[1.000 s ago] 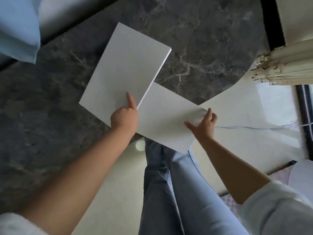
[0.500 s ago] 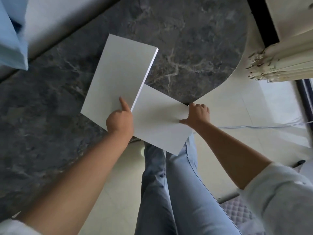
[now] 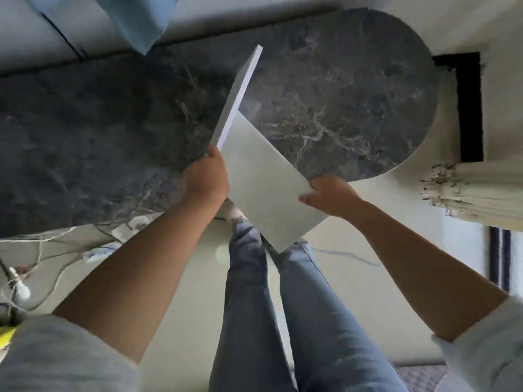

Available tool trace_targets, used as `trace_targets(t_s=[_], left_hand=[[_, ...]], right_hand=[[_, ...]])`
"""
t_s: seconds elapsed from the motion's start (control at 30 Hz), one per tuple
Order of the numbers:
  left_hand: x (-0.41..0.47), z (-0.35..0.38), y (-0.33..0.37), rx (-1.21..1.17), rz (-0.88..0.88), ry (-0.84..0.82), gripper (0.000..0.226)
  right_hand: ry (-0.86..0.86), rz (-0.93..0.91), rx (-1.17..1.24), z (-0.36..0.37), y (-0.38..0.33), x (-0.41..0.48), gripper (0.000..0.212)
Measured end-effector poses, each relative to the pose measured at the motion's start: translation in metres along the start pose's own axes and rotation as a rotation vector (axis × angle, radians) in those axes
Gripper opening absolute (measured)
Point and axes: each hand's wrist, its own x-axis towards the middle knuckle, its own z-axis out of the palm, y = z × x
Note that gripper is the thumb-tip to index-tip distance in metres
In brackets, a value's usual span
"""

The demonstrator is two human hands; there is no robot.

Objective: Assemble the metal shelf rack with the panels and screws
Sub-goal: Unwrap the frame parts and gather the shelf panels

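Note:
Two white panels meet over the near edge of a dark marble table [image 3: 339,94]. One panel [image 3: 240,94] stands tilted up on edge, almost edge-on to me, and my left hand [image 3: 206,176] grips its near lower corner. The other panel [image 3: 263,176] lies flatter, reaching out past the table edge over my legs. My right hand [image 3: 328,196] holds its right edge, thumb on top. The upright panel's long edge runs along the flat panel's far left side. No screws are in sight.
A light sofa with a blue cushion [image 3: 135,18] runs behind the table. Cream curtains [image 3: 481,190] hang at the right beside a dark frame [image 3: 469,108]. Loose cables and a plug [image 3: 19,287] lie on the floor at the left. My jeans-clad legs [image 3: 268,321] stand below the panels.
The left panel has swung from lying flat to standing nearly on edge. My left hand shifted from pressing on top to gripping its corner. The view has tilted and pulled back.

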Motion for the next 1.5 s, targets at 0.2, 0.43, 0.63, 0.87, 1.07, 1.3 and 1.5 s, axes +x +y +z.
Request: trace_targets(t_s=[0.2,0.43,0.63,0.87,1.07,1.3,1.5], left_hand=[[-0.062,0.008,-0.046,-0.249,-0.292,-0.035,0.042],[-0.177,0.075,-0.102,-0.496,-0.56,-0.082,0.033],[-0.303,0.167,-0.138,-0.767,-0.785,-0.096,0.026],[-0.5,0.319,-0.18,-1.23,-1.158,-0.089,0.021],[-0.666,0.441,-0.189,-1.468,-1.446,-0.027,0.013],[-0.777,0.535,-0.192,-1.703,-1.85,0.095,0.019],[-0.833,0.619,-0.242,-1.877,-2.106,0.137,0.024]], right_hand=[[0.106,-0.081,-0.242,-0.022,-0.057,-0.036,0.041],[0.132,-0.308,-0.536,0.017,-0.146,-0.069,0.029],[0.07,-0.522,-0.832,0.123,-0.202,-0.122,0.03],[-0.117,-0.751,-1.033,0.324,-0.232,-0.235,0.036],[-0.323,-0.871,-1.093,0.486,-0.252,-0.339,0.026],[-0.468,-1.067,-1.034,0.64,-0.3,-0.434,0.044],[-0.606,-1.054,-0.979,0.756,-0.36,-0.482,0.051]])
